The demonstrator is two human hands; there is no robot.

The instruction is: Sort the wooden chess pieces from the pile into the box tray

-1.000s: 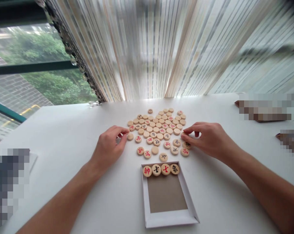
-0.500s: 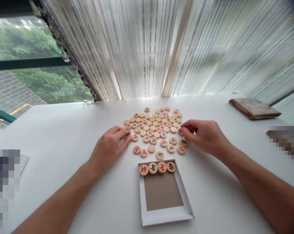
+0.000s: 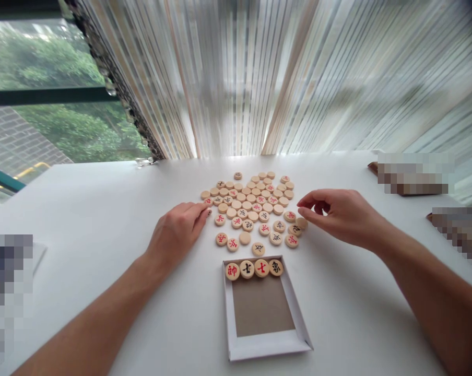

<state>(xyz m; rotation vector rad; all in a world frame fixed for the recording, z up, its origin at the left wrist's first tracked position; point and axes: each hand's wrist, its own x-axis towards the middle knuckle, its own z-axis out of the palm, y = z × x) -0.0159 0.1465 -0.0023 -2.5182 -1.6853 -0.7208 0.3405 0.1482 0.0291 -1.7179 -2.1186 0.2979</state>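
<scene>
Round wooden Chinese chess pieces (image 3: 257,207) lie spread on the white table, some face down, others showing red or black characters. At the left edge of the spread, my left hand (image 3: 177,230) is pinched on a Chinese chess piece (image 3: 209,212), mostly hidden by the fingers. My right hand (image 3: 335,215) hovers beside the right edge, thumb and forefinger slightly apart with nothing between them. Nearest to it is a red-marked piece (image 3: 290,215). In front stands a shallow white box (image 3: 273,343), with a red-marked piece (image 3: 232,271) and several others in a row along its far end.
Blurred-out objects lie at the right of the table (image 3: 349,292), one farther back (image 3: 412,175) and one nearer (image 3: 461,235). Another blurred object (image 3: 9,297) is at the left edge. String curtains (image 3: 236,78) hang behind the table.
My right hand has let go of the red-marked piece and drawn back slightly to the right. In my left hand, a piece is now tilted up between the fingers. The view has shifted slightly.
</scene>
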